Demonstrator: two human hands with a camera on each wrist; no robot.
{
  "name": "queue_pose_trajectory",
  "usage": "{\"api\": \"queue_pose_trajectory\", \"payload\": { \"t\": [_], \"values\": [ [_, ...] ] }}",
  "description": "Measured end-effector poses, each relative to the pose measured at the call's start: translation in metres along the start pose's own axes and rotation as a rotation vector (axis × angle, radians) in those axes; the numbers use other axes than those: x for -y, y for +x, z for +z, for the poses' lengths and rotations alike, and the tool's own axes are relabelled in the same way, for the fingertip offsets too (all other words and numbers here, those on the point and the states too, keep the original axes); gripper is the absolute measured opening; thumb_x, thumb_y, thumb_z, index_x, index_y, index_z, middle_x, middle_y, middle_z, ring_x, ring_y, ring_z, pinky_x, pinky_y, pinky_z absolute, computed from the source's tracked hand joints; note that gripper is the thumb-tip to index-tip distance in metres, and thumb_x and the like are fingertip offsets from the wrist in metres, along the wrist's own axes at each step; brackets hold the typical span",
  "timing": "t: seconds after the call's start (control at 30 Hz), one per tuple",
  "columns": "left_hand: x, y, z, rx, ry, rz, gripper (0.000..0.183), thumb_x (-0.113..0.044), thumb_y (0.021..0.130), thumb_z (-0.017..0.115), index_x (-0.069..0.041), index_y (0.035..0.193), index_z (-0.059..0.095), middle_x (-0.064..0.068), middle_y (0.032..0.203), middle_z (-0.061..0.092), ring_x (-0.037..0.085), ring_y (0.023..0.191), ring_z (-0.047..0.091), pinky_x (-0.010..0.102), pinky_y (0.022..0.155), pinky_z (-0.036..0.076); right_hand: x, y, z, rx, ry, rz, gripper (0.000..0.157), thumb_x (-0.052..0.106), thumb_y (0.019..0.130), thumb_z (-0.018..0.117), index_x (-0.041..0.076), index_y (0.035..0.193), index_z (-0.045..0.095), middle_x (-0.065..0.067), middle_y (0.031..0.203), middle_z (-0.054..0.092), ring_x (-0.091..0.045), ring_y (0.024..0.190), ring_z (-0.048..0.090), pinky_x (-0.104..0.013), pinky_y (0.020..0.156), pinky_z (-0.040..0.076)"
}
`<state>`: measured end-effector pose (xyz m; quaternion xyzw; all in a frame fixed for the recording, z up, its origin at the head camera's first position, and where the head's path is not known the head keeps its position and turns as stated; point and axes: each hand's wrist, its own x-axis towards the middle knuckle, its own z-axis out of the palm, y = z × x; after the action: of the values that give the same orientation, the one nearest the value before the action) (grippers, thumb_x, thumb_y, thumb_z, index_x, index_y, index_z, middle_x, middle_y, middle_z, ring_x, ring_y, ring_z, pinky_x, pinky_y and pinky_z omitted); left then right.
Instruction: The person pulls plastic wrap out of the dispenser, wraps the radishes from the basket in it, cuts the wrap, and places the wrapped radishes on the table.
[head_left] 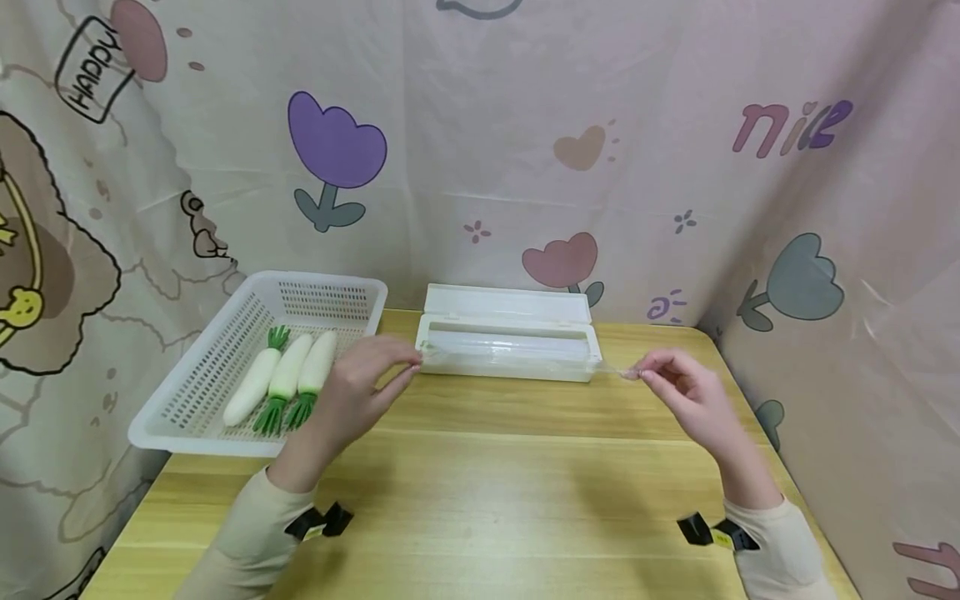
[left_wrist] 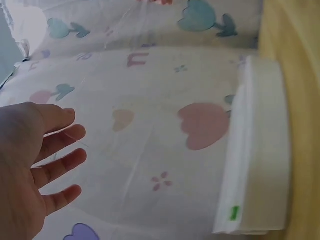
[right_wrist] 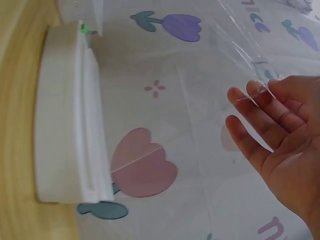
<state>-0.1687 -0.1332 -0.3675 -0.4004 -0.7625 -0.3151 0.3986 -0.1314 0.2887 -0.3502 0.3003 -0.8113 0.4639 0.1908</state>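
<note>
Clear plastic wrap (right_wrist: 245, 45) stretches in a thin, see-through sheet between my two hands. My left hand (head_left: 362, 385) pinches one corner between thumb and forefinger, near the box's left end. With thumb and fingertips, my right hand (head_left: 688, 393) pinches the other corner, out past the box's right end. Behind the sheet sits a white cling film box (head_left: 427, 365), its lid (head_left: 510, 303) raised and a roll of film (head_left: 513, 343) inside. Most of the sheet's outline is too transparent to follow.
At the left, a white plastic basket (head_left: 153, 429) holds three white radishes (head_left: 283, 377) with trimmed green tops. Both stand on a wooden table (head_left: 480, 508). A printed curtain (head_left: 450, 133) hangs behind the table and along its sides.
</note>
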Motion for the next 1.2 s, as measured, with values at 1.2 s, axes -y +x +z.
{"api": "queue_pose_trajectory", "payload": {
  "t": [1.2],
  "values": [
    [-0.018, -0.153, 0.034, 0.497, 0.076, 0.026, 0.023, -0.020, 0.076, 0.078, -0.013, 0.097, 0.072, 0.000, 0.101, 0.072, 0.017, 0.097, 0.067, 0.041, 0.088, 0.055, -0.053, -0.107, 0.074, 0.434, -0.308, 0.030, 0.016, 0.000, 0.086, 0.067, 0.012, 0.096, 0.066, 0.002, 0.092, 0.072, -0.011, 0.087, 0.068, -0.030, 0.075, 0.058]
  ]
}}
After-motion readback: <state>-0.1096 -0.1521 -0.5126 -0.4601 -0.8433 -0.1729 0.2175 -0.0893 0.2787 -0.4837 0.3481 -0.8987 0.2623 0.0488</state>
